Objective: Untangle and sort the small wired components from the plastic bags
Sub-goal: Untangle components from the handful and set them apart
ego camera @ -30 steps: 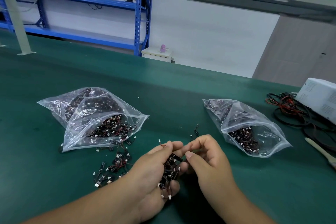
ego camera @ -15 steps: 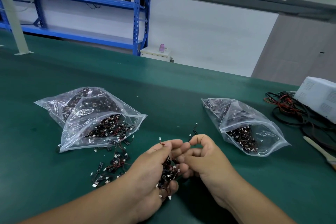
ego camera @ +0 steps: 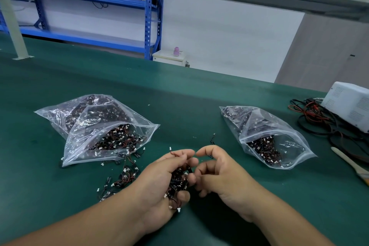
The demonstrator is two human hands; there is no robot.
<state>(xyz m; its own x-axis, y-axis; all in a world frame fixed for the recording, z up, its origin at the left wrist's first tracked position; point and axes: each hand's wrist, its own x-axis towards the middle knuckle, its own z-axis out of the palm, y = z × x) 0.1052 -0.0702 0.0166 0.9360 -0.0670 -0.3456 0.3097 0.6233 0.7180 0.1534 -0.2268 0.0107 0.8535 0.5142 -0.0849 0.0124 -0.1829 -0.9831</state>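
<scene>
Left hand (ego camera: 158, 183), right hand (ego camera: 221, 176), seemingly bare

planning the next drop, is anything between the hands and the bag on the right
Nothing visible blocks it: only bare green mat lies between the right hand and the right bag. One stray component sits just beyond the fingers.

head view faces forward, down, close.

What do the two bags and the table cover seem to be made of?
The left bag and right bag look like thin clear plastic film: glossy, creased, contents show through. The table cover seems a matte green mat, perhaps rubber or felt; no glare shows, so I cannot tell which.
</scene>
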